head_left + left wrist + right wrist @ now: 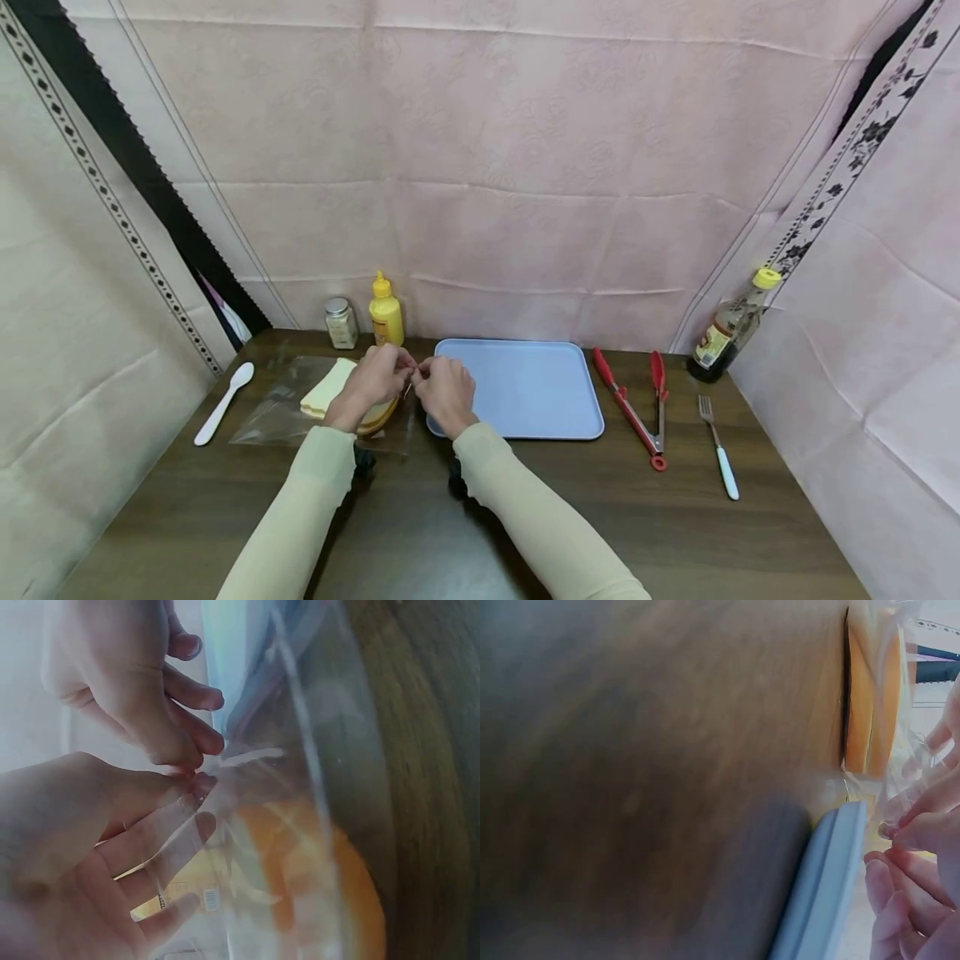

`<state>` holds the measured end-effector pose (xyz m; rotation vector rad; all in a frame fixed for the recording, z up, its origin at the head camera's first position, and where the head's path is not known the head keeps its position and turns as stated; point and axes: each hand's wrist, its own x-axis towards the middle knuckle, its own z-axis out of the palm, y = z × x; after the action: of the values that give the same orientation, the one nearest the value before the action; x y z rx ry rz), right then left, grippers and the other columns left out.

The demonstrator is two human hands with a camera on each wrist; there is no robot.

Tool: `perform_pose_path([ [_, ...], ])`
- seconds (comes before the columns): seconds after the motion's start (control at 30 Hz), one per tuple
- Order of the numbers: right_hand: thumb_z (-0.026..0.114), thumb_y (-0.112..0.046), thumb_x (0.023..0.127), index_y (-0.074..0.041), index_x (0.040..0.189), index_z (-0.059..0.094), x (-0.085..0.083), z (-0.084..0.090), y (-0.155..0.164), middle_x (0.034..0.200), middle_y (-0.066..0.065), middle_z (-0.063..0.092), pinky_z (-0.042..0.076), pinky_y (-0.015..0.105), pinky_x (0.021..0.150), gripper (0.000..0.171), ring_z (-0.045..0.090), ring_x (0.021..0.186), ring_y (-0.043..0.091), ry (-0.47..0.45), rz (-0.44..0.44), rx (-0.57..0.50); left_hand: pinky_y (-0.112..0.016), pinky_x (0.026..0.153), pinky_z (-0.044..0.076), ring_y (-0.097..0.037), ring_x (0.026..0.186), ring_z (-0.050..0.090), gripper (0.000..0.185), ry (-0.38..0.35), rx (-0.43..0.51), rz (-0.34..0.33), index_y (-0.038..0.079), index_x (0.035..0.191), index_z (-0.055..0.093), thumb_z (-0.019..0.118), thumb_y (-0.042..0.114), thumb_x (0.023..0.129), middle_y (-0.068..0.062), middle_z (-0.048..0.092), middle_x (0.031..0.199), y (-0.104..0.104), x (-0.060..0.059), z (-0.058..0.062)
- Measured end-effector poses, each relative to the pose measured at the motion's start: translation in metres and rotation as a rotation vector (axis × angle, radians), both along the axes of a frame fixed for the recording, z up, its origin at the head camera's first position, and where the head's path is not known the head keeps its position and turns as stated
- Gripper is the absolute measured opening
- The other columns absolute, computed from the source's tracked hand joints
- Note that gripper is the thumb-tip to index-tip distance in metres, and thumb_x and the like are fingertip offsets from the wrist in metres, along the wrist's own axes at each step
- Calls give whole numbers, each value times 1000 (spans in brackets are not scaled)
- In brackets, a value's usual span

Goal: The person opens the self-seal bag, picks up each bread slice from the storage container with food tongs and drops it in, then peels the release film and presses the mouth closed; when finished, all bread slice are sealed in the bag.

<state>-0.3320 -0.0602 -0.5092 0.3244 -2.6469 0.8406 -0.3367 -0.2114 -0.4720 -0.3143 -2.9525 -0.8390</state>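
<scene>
A clear plastic bag (277,408) with sliced bread (326,392) inside lies on the wooden table, left of a light blue tray (525,387). Both hands meet at the bag's right end. My left hand (403,368) pinches the gathered plastic there, and my right hand (422,377) pinches it from the other side. The left wrist view shows my left hand (196,796) and right hand (191,754) fingertip to fingertip on the crinkled bag (300,750), the bread (322,892) behind it. In the right wrist view, the bread (866,697) and the tray's edge (825,885) show beside my right hand's fingers (900,900).
A white spoon (225,402) lies at the far left. A spice jar (341,323) and a yellow squeeze bottle (386,312) stand at the back. Red tongs (633,400) and a fork (718,450) lie right of the tray. A sauce bottle (731,329) stands at the back right.
</scene>
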Motion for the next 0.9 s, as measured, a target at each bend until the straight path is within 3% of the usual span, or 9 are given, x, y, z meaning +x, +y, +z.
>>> perform_pose_path([
  [0.13, 74, -27, 103, -22, 92, 87, 0, 0, 3, 73, -7, 77, 50, 25, 53, 18, 55, 53, 5, 24, -3, 2, -46, 87, 64, -25, 100, 78, 15, -20, 41, 18, 11, 109, 83, 69, 11, 103, -8, 83, 106, 3, 2, -1],
  [0.4, 75, -28, 101, -23, 90, 86, 0, -1, 8, 79, -8, 78, 51, 25, 56, 15, 60, 59, 4, -20, 40, -27, -47, 84, 63, -22, 95, 76, 13, -18, 70, 47, 15, 105, 81, 68, 17, 106, -3, 81, 102, 1, 5, -7],
  [0.63, 74, -29, 103, -24, 100, 88, -1, 1, 7, 87, -8, 82, 54, 24, 59, 15, 65, 65, 4, -43, 64, -62, -45, 83, 61, -22, 93, 73, 13, -5, 83, 61, 14, 106, 79, 67, 17, 106, -4, 79, 101, -3, 1, -9],
  [0.9, 77, -33, 103, -24, 109, 88, 2, 5, 3, 96, -7, 84, 58, 27, 62, 15, 74, 77, 12, 28, 42, 17, -47, 90, 63, -27, 101, 76, 16, -23, 117, 47, 7, 111, 79, 65, 12, 106, -11, 80, 107, -4, 4, -5],
])
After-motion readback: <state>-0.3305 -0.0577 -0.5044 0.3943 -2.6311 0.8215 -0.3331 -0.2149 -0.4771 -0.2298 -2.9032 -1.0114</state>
